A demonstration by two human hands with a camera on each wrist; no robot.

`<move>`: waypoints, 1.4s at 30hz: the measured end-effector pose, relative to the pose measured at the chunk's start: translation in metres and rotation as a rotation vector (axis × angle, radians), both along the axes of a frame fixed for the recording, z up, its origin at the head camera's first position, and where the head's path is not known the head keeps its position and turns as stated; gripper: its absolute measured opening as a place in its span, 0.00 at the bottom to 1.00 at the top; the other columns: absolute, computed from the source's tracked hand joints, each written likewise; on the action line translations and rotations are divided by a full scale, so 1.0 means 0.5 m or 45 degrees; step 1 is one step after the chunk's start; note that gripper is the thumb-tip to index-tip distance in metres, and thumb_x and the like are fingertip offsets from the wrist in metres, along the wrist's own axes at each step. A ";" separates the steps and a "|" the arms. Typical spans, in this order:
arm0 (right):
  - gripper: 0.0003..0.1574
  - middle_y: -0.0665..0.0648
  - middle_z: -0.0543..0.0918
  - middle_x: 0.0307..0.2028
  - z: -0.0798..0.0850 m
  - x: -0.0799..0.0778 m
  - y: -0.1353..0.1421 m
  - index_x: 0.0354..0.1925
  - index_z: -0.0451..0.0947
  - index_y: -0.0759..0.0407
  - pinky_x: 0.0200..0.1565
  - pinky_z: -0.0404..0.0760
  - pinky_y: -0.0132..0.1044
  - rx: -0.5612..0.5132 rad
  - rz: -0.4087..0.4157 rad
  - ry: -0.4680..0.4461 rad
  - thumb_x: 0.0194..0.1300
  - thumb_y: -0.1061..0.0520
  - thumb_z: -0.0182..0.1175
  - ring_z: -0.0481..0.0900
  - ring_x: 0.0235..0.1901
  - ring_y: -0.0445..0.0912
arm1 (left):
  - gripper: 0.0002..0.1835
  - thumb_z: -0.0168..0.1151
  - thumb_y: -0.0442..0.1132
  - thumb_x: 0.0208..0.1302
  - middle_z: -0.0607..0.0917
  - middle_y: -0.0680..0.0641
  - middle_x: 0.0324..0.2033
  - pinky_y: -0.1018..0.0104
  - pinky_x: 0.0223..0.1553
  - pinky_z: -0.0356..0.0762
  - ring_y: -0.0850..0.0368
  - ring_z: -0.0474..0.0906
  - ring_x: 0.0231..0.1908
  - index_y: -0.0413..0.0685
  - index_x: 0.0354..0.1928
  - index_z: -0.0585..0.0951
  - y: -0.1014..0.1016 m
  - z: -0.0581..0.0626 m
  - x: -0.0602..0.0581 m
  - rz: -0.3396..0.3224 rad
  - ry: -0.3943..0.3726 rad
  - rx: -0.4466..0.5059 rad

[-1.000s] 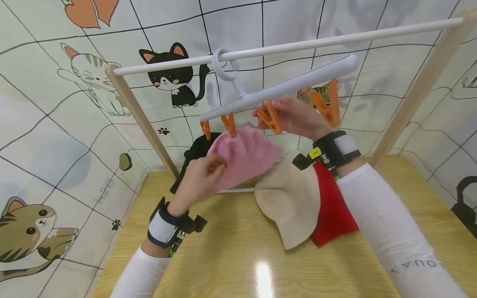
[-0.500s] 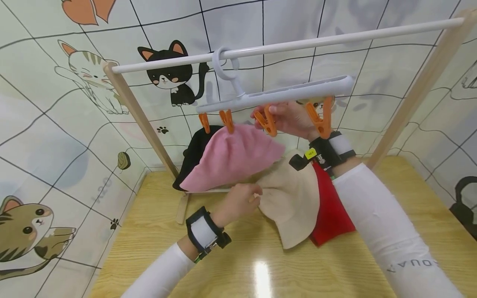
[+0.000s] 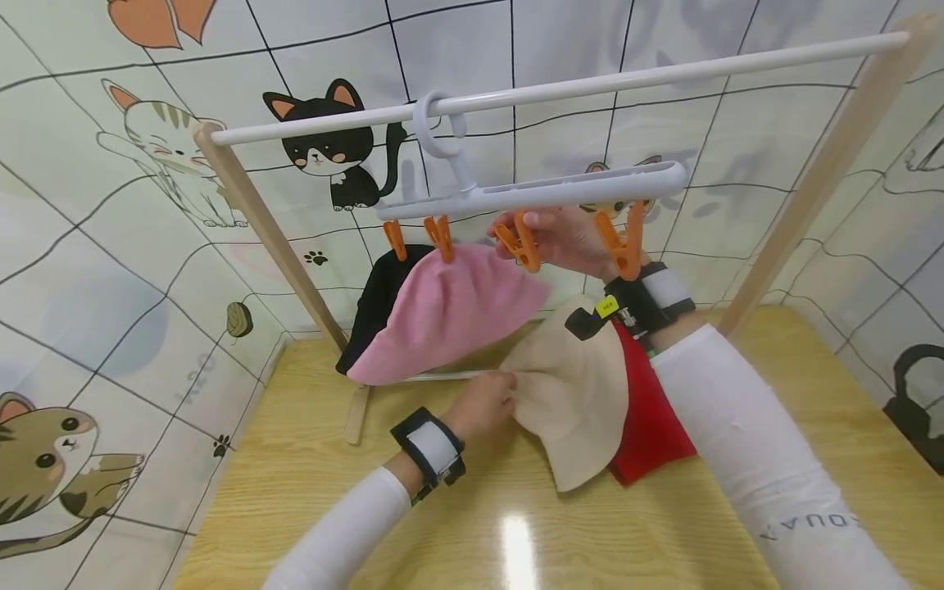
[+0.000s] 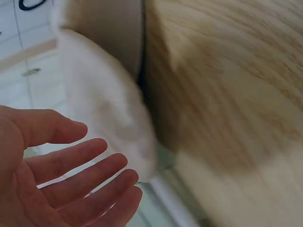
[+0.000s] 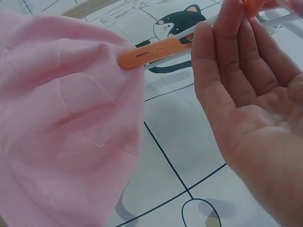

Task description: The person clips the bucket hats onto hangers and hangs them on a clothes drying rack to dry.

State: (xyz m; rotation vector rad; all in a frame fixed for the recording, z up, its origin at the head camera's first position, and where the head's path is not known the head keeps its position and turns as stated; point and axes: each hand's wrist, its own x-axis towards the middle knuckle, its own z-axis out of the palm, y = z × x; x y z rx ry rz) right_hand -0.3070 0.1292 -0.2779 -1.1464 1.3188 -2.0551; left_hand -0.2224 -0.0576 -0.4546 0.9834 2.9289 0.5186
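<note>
My right hand (image 3: 571, 238) pinches an orange clip (image 3: 522, 246) under the lilac hanger (image 3: 575, 193); the right wrist view shows its fingertips on that clip at the top edge. A pink hat (image 3: 457, 319) hangs to the left from another orange clip (image 5: 156, 53). Down by the table, my left hand (image 3: 479, 406) is at the left edge of a beige hat (image 3: 575, 401). In the left wrist view its fingers are loosely bent, thumb apart from them, with the beige hat (image 4: 106, 104) right beyond the fingertips.
The hanger hooks over a white rod (image 3: 664, 78) between wooden posts (image 3: 819, 180). A black hat (image 3: 376, 299) hangs behind the pink one. Something red (image 3: 649, 426) lies under the beige hat on the wooden table (image 3: 295, 492). One more orange clip (image 3: 623, 242) hangs at the right.
My left hand has left the pink hat and moved right and down to the beige hat's edge. The hanger's right end has dropped, nearly levelling it; my right hand stays at its clip.
</note>
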 end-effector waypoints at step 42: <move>0.25 0.60 0.83 0.42 -0.007 0.009 -0.007 0.49 0.80 0.54 0.55 0.74 0.48 0.059 -0.063 -0.081 0.55 0.48 0.72 0.78 0.46 0.56 | 0.14 0.55 0.29 0.66 0.81 0.34 0.46 0.57 0.48 0.76 0.43 0.78 0.48 0.30 0.52 0.76 0.056 -0.010 -0.077 0.410 -0.318 0.950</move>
